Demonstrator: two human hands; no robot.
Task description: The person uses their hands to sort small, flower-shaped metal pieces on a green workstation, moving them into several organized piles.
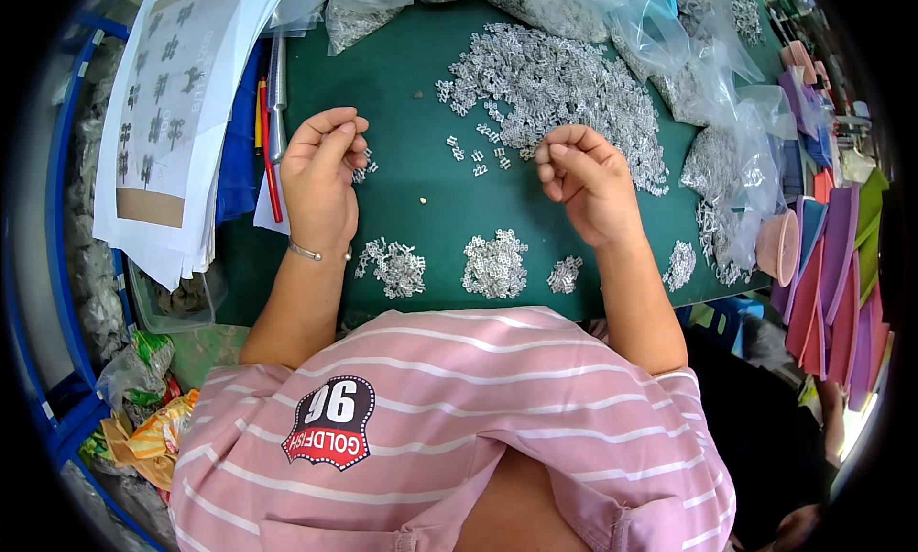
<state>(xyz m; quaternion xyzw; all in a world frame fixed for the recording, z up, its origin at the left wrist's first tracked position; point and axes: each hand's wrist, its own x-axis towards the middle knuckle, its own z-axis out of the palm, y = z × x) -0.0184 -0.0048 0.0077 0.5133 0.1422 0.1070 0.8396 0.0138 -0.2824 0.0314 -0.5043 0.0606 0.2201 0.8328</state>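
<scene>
On the green tabletop (421,236) lies a large heap of small silvery metal pieces (564,93), each with an open, linked outline. My right hand (588,184) hovers at the heap's near edge, thumb and fingertips pinched together. My left hand (325,169) is held to the left with its fingers curled and thumb against the index finger; a few loose pieces (363,167) lie beside its fingers. Whatever either pinch holds is too small to make out. Nearer me are a left pile (394,268), a middle pile (495,265) and a smaller pile (565,275).
Clear plastic bags of metal parts (712,165) line the far and right sides. Printed sheets (172,102), a red pen (274,193) and a blue folder (239,160) lie left. A pink cup (778,243) and coloured strips (841,265) stand right. A small pile (680,266) lies near the right edge.
</scene>
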